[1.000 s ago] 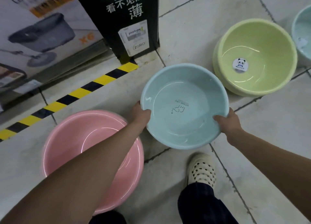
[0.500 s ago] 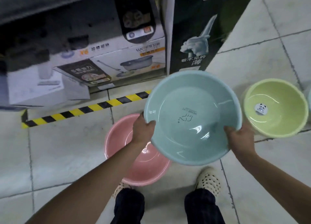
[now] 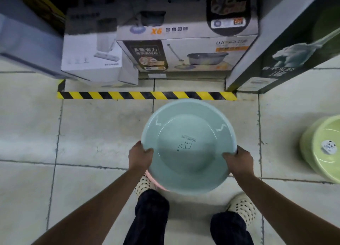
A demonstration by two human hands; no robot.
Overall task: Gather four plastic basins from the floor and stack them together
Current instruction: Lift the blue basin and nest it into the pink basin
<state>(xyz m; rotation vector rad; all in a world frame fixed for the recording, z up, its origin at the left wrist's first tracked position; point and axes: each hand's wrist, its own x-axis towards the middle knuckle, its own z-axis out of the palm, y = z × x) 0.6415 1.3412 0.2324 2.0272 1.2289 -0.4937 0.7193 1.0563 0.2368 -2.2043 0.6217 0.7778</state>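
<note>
So it can drop flat into the pink basin (image 3: 154, 185) just below, the blue basin (image 3: 187, 147) is held level, left hand (image 3: 139, 157) and right hand (image 3: 239, 162) each with a tight grip on its rim.

The pink basin (image 3: 153, 182) lies almost wholly hidden under the blue basin (image 3: 187, 145); only a sliver of rim shows. The green basin (image 3: 323, 152) is cut off by the right edge. Small print on the boxes (image 3: 184, 55) is blurred.

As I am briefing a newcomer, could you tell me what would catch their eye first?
A blue basin is held at its rim by the left hand and the right hand, in the middle. A green basin sits on the floor at the right edge, and yellow-and-black tape runs across farther ahead.
</note>
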